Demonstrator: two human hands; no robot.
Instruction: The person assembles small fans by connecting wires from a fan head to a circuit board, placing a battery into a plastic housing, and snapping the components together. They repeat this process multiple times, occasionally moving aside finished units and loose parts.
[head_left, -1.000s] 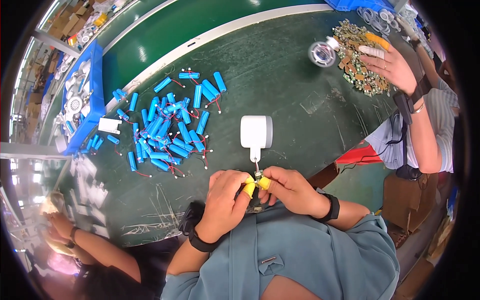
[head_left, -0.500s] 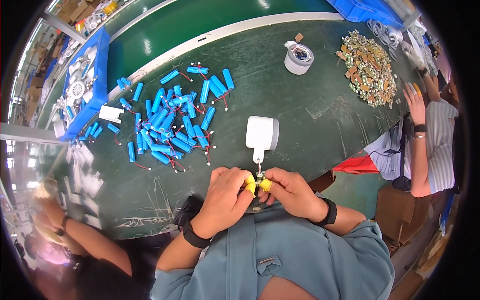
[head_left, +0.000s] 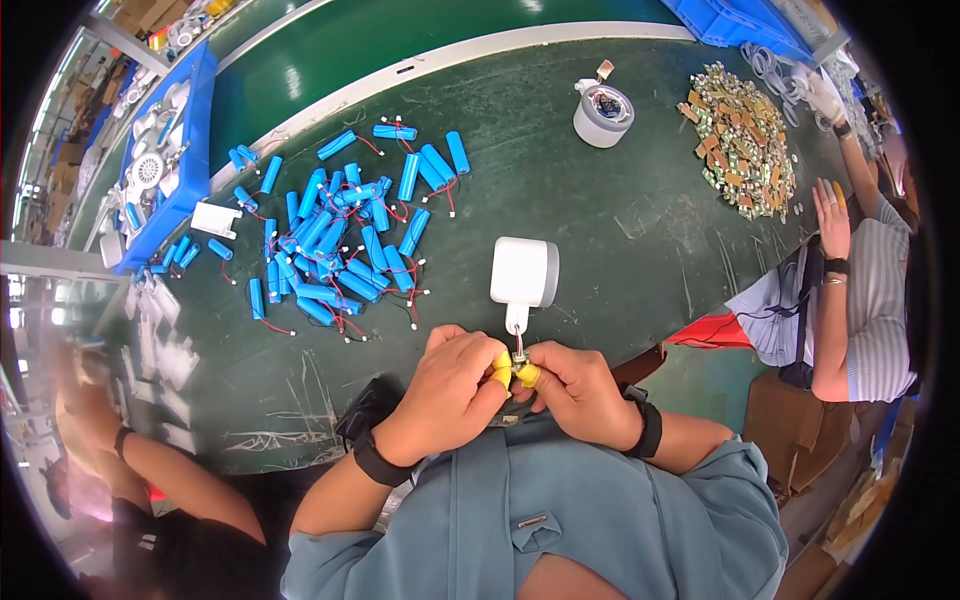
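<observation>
My left hand [head_left: 452, 388] and my right hand [head_left: 582, 395] meet close to the table's near edge, with yellow covers on some fingertips. Pinched between them is a small circuit board [head_left: 520, 358], mostly hidden by the fingers. Short wires [head_left: 520, 338] run from it into the narrow neck of a white plastic housing [head_left: 521, 271]. That housing, rounded with a grey rim on its right side, lies on the table just beyond my hands. Both hands are closed on the board; which fingertip presses where is too small to make out.
Blue battery packs [head_left: 322, 235] with red leads lie heaped at left, beside a blue bin [head_left: 197, 150] of white parts. A second round housing [head_left: 603, 118] stands far off. Small circuit boards [head_left: 742, 145] are piled at right. Co-workers' arms [head_left: 836, 290] reach in from both sides.
My hands keep their pinch on the circuit board, with hardly any shift. A co-worker's arm at the left has moved, and a gloved hand at the far right has shifted near the grey cables.
</observation>
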